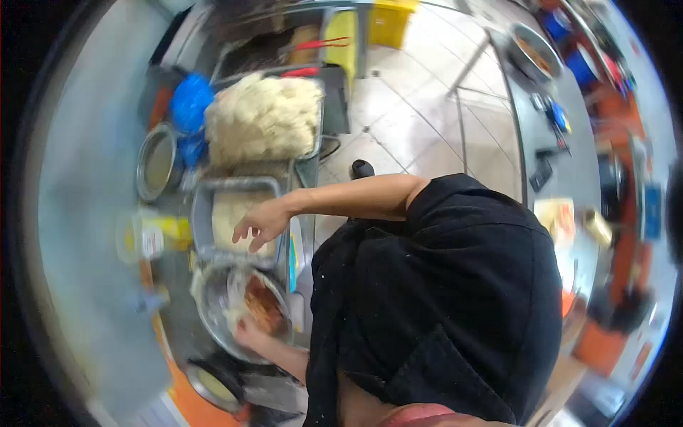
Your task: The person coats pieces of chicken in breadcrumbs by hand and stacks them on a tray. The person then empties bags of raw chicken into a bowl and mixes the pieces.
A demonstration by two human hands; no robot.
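Note:
My right hand (263,222) hovers palm down over a grey rectangular tub (200,213), fingers apart and holding nothing. Inside the tub lies a pale, smooth mass like dough (229,208). My left hand (250,333) is in a round metal bowl (217,333), its fingers blurred but seemingly closed on crumpled clear plastic (238,288). Reddish-orange shredded food (263,304) lies in the bowl, right beside that hand. Beyond the tub, a tray is heaped with a pale, crumbly dough-like mass (263,117).
A metal bowl of liquid (158,162), a blue plastic bag (191,103) and a yellow-labelled container (160,237) stand along the wall. Near the counter's lower end is a dark-rimmed pan (213,386). Behind me, a steel table (569,160) holds another bowl (533,53).

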